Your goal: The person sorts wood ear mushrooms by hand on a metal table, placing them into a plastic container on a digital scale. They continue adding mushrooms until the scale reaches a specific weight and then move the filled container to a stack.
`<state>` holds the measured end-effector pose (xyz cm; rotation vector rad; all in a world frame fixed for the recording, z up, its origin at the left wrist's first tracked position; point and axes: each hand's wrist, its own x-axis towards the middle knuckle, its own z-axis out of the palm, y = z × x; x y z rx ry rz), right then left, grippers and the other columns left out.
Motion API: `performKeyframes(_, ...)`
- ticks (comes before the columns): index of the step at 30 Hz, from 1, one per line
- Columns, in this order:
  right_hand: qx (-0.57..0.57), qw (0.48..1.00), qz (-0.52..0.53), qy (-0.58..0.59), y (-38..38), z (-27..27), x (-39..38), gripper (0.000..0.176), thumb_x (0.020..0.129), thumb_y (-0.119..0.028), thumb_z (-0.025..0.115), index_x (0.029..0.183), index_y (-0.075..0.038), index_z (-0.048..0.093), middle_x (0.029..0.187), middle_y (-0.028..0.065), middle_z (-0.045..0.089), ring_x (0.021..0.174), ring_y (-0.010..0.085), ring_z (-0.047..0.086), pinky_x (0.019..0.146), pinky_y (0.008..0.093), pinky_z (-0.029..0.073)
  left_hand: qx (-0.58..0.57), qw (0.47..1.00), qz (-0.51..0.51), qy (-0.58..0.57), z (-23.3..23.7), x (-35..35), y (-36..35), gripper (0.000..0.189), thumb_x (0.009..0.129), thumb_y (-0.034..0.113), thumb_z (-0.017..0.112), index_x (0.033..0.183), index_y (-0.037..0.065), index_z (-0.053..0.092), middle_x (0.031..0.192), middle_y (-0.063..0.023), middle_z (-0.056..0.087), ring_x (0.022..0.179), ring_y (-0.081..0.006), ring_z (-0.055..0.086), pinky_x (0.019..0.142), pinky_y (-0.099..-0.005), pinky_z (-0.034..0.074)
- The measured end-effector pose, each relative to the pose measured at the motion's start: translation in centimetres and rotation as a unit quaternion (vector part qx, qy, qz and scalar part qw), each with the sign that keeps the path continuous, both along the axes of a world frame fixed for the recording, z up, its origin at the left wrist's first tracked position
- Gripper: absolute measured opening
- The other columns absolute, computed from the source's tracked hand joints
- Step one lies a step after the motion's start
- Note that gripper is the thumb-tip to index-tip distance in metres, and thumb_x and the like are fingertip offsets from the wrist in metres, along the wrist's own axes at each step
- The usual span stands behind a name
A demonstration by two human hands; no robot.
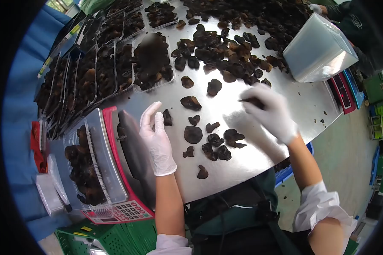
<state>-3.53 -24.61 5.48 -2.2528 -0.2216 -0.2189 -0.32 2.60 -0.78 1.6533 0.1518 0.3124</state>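
My left hand [157, 142], in a white glove, is over the table's left side beside the scale, thumb and fingers apart and nothing in them. Blurred by motion, my right hand [272, 112] is closed around a dark piece of wood ear mushroom [253, 102] above the steel table [259, 148]. Loose wood ear mushrooms lie between my hands, among them a round flat one [193, 134] and a curled one [233, 137]. A red-edged digital scale [127, 210] stands left of my left hand. On it rests a clear plastic tray [110, 170] of mushrooms.
Several filled clear trays [134, 85] line the table's left side. A large mushroom heap [251, 19] covers the far end. Stacked empty clear containers [315, 51] stand at right, near another red scale [342, 93]. Another person's gloved hand [315, 8] shows at top right.
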Motion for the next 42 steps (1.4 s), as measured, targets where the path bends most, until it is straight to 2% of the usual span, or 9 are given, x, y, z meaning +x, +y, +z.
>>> performKeyframes(5,0.106,0.867,-0.412,-0.260,-7.5,-0.3,-12.3,0.021,0.092,0.005,0.061,0.113,0.003,0.063,0.102,0.0089,0.065,0.090,0.0138,0.062,0.085,0.0256,0.050,-0.008,1.000,-0.019,0.011,0.4,-0.2,-0.1,0.022,0.099,0.003,0.055,0.116,0.001,0.068,0.125,-0.0084,0.062,0.116,-0.0179,0.059,0.103,-0.0309,0.045)
performKeyframes(8,-0.172,0.849,-0.498,-0.029,-19.9,-12.2,-23.0,0.038,0.100,-0.016,0.058,0.133,0.004,0.052,0.129,0.0235,0.056,0.119,0.0316,0.056,0.104,0.0372,0.044,0.001,0.999,-0.030,0.016,1.2,-0.3,-0.8,0.022,0.099,0.003,0.054,0.116,0.001,0.068,0.126,-0.0085,0.062,0.116,-0.0177,0.059,0.103,-0.0308,0.045)
performKeyframes(11,-0.245,0.839,-0.464,0.144,-20.0,-15.2,-27.0,0.056,0.101,-0.033,0.056,0.143,0.002,0.043,0.148,0.0293,0.040,0.139,0.0415,0.039,0.115,0.0469,0.031,0.049,0.998,-0.042,-0.001,0.2,-0.2,-0.8,0.023,0.099,0.003,0.053,0.116,0.001,0.068,0.127,-0.0088,0.061,0.117,-0.0179,0.059,0.103,-0.0307,0.045)
performKeyframes(14,0.110,0.890,-0.442,0.022,-10.2,-6.3,-18.5,0.040,0.097,-0.023,0.062,0.130,-0.001,0.057,0.123,0.0189,0.062,0.114,0.0281,0.059,0.096,0.0365,0.048,0.050,0.997,-0.052,0.002,-0.2,-0.6,-0.7,0.023,0.098,0.004,0.054,0.116,0.001,0.068,0.128,-0.0091,0.061,0.117,-0.0185,0.059,0.103,-0.0311,0.044)
performKeyframes(23,-0.307,0.946,-0.100,0.007,0.7,-5.8,-1.7,0.056,0.089,-0.019,0.062,0.141,-0.009,0.045,0.141,0.0260,0.045,0.131,0.0468,0.041,0.111,0.0525,0.032,0.029,0.998,-0.005,-0.061,-1.7,0.3,0.1,0.023,0.096,0.003,0.057,0.115,-0.002,0.069,0.122,-0.0088,0.066,0.115,-0.0177,0.060,0.104,-0.0311,0.043)
performKeyframes(25,-0.047,0.997,0.056,-0.037,1.8,-4.8,-2.0,0.039,0.090,-0.010,0.055,0.129,-0.008,0.055,0.140,0.0224,0.049,0.133,0.0469,0.040,0.114,0.0520,0.029,0.077,0.996,-0.013,-0.046,-1.4,0.4,0.1,0.023,0.095,0.004,0.060,0.116,0.000,0.069,0.126,-0.0088,0.063,0.117,-0.0178,0.059,0.104,-0.0313,0.044)
performKeyframes(31,-0.035,0.997,-0.045,-0.052,1.0,-4.5,-2.5,0.039,0.091,-0.004,0.056,0.129,-0.011,0.059,0.137,0.0168,0.055,0.137,0.0401,0.038,0.115,0.0493,0.029,0.216,0.973,-0.068,-0.054,-1.5,0.3,-0.3,0.026,0.092,0.009,0.066,0.117,0.005,0.069,0.130,-0.0096,0.059,0.116,-0.0182,0.058,0.101,-0.0335,0.046)
performKeyframes(36,0.074,0.994,0.068,-0.037,2.9,-4.8,-4.2,0.039,0.088,0.003,0.056,0.125,-0.006,0.061,0.129,0.0171,0.058,0.127,0.0372,0.050,0.111,0.0467,0.036,-0.101,0.988,-0.107,0.051,1.3,-0.6,-0.8,0.031,0.105,0.026,0.053,0.115,0.002,0.070,0.094,-0.0061,0.072,0.066,-0.0026,0.058,0.054,-0.0162,0.039)
performKeyframes(42,-0.042,0.988,0.060,-0.139,7.9,-3.7,-5.9,0.036,0.081,-0.008,0.067,0.116,-0.008,0.064,0.118,0.0129,0.062,0.118,0.0349,0.055,0.107,0.0518,0.039,-0.087,0.996,-0.025,0.009,1.5,-0.6,0.5,0.039,0.106,0.030,0.046,0.114,0.000,0.069,0.096,-0.0088,0.071,0.059,-0.0026,0.051,0.051,-0.0167,0.033)
